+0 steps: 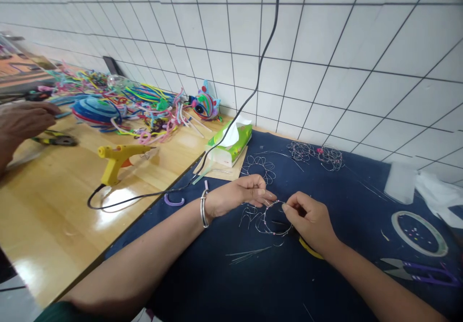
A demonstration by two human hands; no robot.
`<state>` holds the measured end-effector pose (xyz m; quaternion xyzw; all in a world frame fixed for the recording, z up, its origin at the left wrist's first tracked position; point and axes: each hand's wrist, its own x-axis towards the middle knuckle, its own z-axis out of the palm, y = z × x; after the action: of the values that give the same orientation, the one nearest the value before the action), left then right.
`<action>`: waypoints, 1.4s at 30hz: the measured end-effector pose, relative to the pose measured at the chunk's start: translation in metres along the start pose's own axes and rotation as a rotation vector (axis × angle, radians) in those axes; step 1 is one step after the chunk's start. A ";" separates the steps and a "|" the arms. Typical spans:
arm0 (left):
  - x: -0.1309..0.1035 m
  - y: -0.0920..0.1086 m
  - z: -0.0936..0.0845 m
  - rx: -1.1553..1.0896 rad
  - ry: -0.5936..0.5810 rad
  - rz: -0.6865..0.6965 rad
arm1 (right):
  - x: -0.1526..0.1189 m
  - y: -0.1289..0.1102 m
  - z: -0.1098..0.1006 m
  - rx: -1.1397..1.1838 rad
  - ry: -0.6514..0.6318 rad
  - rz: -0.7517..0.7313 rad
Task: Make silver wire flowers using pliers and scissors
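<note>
A thin silvery wire ring [266,226] with small pink beads is between my hands over the dark blue cloth. My left hand [246,194], with a silver bangle at the wrist, pinches its upper left side at the fingertips. On its upper right side, the thumb and forefinger of my right hand [311,218] are closed. Loose bent wires [249,215] lie just left of the ring. Beyond my left hand rests a flower-shaped wire piece [261,167]. Straight wire lengths [249,254] lie nearer me. A yellow curved object [310,249] is partly hidden under my right hand.
A green tissue pack [231,144] stands ahead, a black cord [257,78] hanging past it. Left are a yellow glue gun [115,163], pliers [61,140], pipe cleaners [155,110] and another person's hand [27,119]. Right are purple-handled scissors [423,271] and a bead-holding ring [400,237].
</note>
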<state>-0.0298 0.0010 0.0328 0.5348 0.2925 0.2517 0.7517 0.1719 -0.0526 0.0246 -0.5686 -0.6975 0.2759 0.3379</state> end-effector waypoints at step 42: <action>0.003 -0.007 -0.004 -0.052 -0.133 -0.072 | -0.003 0.006 0.001 -0.160 0.049 -0.120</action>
<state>-0.0303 0.0040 0.0244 0.5198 0.2543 0.1961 0.7916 0.1747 -0.0542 0.0192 -0.5575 -0.7417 0.1842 0.3244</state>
